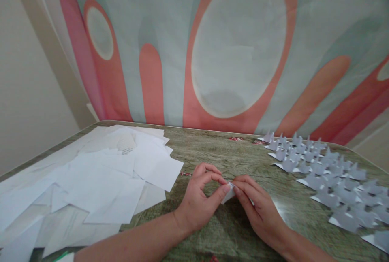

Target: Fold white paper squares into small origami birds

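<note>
A small folded piece of white paper (pixel 228 195) is held just above the table between my two hands. My left hand (pixel 201 197) pinches its left edge between thumb and fingertips, the fingers curved. On the other side my right hand (pixel 253 201) grips the same paper, with thumb and fingers closed on it. The fingers cover part of the paper, so its exact fold cannot be made out.
Loose white paper sheets (pixel 100 185) are heaped across the table's left side. Several rows of folded white paper figures (pixel 319 169) stand at the right. Behind the wood-patterned table (pixel 209 148) hangs a printed backdrop (pixel 173 71).
</note>
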Motion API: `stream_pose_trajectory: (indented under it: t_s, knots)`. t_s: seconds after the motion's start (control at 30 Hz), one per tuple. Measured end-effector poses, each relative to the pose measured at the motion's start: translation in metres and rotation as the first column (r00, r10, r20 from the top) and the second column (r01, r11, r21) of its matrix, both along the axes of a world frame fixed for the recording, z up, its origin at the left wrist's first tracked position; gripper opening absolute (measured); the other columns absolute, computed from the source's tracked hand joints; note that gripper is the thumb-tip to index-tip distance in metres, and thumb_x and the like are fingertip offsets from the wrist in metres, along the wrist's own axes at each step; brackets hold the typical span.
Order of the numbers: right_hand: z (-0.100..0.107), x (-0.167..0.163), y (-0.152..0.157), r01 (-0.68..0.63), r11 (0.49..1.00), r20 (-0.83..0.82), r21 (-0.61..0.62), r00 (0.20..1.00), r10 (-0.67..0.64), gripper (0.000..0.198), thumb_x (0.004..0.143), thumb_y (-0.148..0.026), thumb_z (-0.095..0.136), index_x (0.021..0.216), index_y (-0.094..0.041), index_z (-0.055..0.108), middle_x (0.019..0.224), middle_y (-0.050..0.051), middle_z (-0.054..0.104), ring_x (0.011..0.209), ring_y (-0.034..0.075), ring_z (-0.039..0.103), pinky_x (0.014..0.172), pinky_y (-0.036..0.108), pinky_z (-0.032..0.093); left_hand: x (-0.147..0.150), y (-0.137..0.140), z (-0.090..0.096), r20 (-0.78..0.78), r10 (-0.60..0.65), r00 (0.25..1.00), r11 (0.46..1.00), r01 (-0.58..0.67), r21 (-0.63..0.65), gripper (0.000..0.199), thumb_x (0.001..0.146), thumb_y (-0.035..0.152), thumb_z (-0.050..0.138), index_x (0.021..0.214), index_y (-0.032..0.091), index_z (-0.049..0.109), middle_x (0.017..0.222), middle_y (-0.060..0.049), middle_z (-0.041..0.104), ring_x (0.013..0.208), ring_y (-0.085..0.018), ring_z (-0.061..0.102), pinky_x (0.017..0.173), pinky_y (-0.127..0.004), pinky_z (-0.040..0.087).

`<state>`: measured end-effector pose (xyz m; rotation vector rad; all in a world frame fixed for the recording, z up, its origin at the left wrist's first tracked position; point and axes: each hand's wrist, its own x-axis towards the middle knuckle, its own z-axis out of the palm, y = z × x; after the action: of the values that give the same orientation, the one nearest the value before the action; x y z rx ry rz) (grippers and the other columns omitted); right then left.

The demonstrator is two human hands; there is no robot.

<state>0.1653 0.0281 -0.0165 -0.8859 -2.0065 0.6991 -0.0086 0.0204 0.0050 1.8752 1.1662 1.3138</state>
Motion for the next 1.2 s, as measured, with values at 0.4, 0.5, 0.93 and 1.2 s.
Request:
stream_pose_trajectory:
  t_s: [0.4, 0.5, 0.93, 1.2]
  knots:
    - [0.006, -0.003, -0.003, -0.037, 0.988, -0.053, -0.152, 0.998, 0.030, 0.022, 0.092, -0.023, 0.038, 0.078, -0.019, 0.054, 0.075, 0.001, 0.049, 0.072, 0.014, 0.048, 0.067, 0.025, 0.039, 0.004, 0.002, -0.001, 0.063, -0.073, 0.995, 0.996, 0.069, 0.060, 0.003, 0.078, 0.016, 0.060, 0.076, 0.016, 0.062, 0.080, -0.005, 0.065, 0.087, -0.016, 0.056, 0.087, -0.031, 0.041]
    - [0.006, -0.002, -0.003, -0.003, 0.987, -0.059, -0.160, 0.998, -0.006, 0.020, 0.092, -0.025, 0.038, 0.078, -0.020, 0.053, 0.076, 0.001, 0.050, 0.073, 0.013, 0.049, 0.067, 0.025, 0.039, 0.003, 0.002, -0.001, 0.060, -0.067, 0.996, 0.996, 0.063, 0.058, 0.003, 0.077, 0.017, 0.060, 0.077, 0.016, 0.063, 0.080, -0.004, 0.064, 0.086, -0.016, 0.056, 0.085, -0.031, 0.042]
    - [-0.004, -0.005, -0.004, 0.125, 0.962, -0.173, -0.243, 0.970, -0.170, 0.010, 0.090, -0.030, 0.042, 0.093, -0.021, 0.045, 0.079, 0.001, 0.051, 0.070, 0.014, 0.052, 0.061, 0.023, 0.046, 0.002, 0.003, -0.004, 0.129, -0.115, 0.985, 0.987, 0.128, -0.097, 0.011, 0.083, 0.023, 0.055, 0.083, 0.016, 0.064, 0.089, -0.005, 0.062, 0.087, -0.016, 0.057, 0.083, -0.030, 0.044]
    - [-0.008, -0.004, -0.003, 0.092, 0.967, -0.196, -0.236, 0.971, -0.140, 0.011, 0.089, -0.028, 0.043, 0.098, -0.021, 0.044, 0.086, 0.003, 0.054, 0.072, 0.015, 0.056, 0.062, 0.025, 0.049, 0.003, 0.003, 0.000, 0.091, -0.039, 0.995, 0.998, 0.044, -0.050, 0.011, 0.082, 0.020, 0.056, 0.079, 0.016, 0.066, 0.085, -0.004, 0.064, 0.083, -0.015, 0.058, 0.078, -0.026, 0.044]
